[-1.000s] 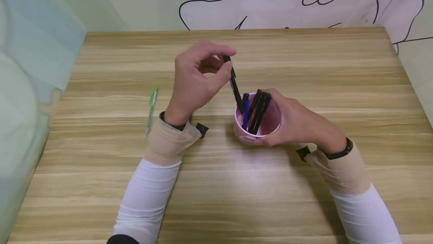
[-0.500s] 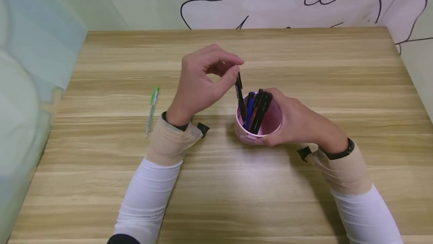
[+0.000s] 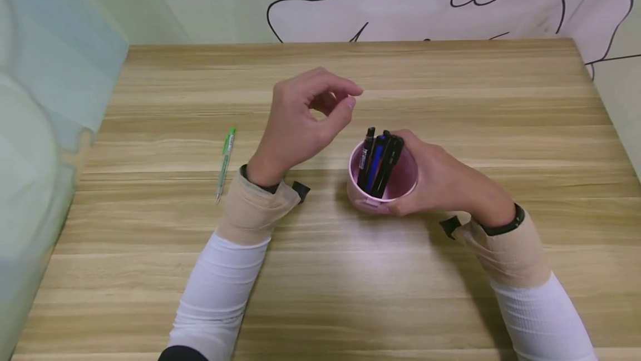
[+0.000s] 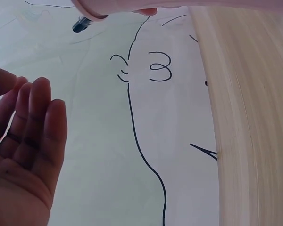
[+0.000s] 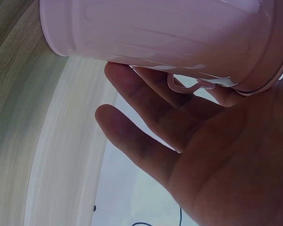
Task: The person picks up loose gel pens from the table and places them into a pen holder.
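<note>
A pink cup (image 3: 361,201) stands on the table, with several black pens (image 3: 389,169) and a blue pen (image 3: 375,163) leaning inside it. My right hand (image 3: 435,177) grips the cup from the right side. In the right wrist view, fingers touch the cup wall (image 5: 155,33) beside a small handle (image 5: 181,87). My left hand (image 3: 307,119) hovers left of the cup's mouth, fingers loosely bent, holding nothing. A dark pen end (image 4: 80,24) pokes past the cup's rim in the left wrist view. A green pen (image 3: 225,163) lies left of the left wrist.
The wooden table (image 3: 320,294) reaches back to a pale wall (image 3: 200,5) with black line drawings. A light blue and green surface (image 3: 30,127) borders the table's left side. Black tabs (image 3: 300,191) stick out from both wrist wraps.
The black pen pinched by my left hand went down into the cup and was let go; it now leans with the others. The left hand shifted slightly right. The right hand stayed on the cup.
</note>
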Available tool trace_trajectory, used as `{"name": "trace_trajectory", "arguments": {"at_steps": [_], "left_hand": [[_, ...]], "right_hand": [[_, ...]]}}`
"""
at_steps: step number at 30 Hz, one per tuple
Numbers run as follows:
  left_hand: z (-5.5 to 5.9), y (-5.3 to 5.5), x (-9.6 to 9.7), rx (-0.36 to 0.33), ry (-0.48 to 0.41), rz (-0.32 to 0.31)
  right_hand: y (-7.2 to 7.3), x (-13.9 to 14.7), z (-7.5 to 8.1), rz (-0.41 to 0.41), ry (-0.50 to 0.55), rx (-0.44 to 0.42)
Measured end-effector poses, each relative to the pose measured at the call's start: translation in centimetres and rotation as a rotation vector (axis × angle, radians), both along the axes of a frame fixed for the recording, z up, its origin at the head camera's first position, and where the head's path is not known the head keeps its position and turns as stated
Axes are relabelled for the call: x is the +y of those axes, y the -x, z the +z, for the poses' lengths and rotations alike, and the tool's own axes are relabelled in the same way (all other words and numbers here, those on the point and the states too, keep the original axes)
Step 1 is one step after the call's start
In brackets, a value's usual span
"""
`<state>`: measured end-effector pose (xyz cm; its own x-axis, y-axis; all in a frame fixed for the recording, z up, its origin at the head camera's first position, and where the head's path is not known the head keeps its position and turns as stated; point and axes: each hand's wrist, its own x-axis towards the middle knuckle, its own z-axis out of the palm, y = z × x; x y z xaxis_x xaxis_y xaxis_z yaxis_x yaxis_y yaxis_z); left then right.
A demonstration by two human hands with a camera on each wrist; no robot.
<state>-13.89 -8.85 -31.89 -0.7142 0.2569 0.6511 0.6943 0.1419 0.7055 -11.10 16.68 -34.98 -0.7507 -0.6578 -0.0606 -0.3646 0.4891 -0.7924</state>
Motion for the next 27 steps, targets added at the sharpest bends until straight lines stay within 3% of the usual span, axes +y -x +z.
{"name": "trace_trajectory", "arguments": {"at_steps": [10,20,27], "left_hand": [[-0.23,0.10,0.16,-0.082,0.122,0.030],[-0.12,0.11,-0.15,-0.080,0.301,0.124],[-0.42,0.40,-0.31,-0.107,0.372,0.148]], "right_hand": [[0.01,0.22,0.00,-0.001,0.001,0.004],[0.20,0.08,0.01,0.008,-0.002,-0.008],[0.21,0.15,-0.11,0.022,0.000,0.007]]}}
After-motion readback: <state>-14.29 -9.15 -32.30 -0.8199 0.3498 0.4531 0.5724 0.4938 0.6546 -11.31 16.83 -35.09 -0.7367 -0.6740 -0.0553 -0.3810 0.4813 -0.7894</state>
